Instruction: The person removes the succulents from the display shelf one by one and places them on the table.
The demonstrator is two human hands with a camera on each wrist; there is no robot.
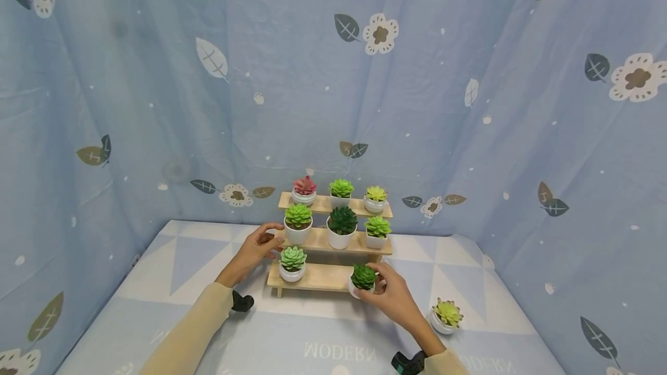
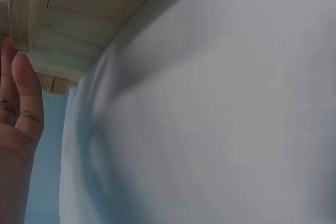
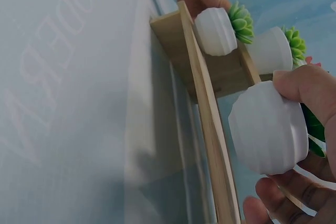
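My right hand (image 1: 388, 294) grips a dark green succulent in a ribbed white pot (image 3: 268, 129), thumb on one side and fingers on the other. That pot is at the right end of the lowest step of a three-tier wooden stand (image 1: 325, 278). My left hand (image 1: 256, 250) is at the stand's left end, its fingertips (image 2: 25, 72) right at the wood by the middle step. Close to it are a bright green succulent (image 1: 298, 224) on the middle step and a pale green one (image 1: 293, 263) on the lowest.
A yellow-green potted succulent (image 1: 446, 316) stands on the patterned tablecloth at right. On the middle step are a large dark green plant (image 1: 341, 227) and a light green one (image 1: 377, 231). The top step bears a red plant (image 1: 304, 190) and two green ones. A blue curtain (image 1: 292, 74) hangs behind.
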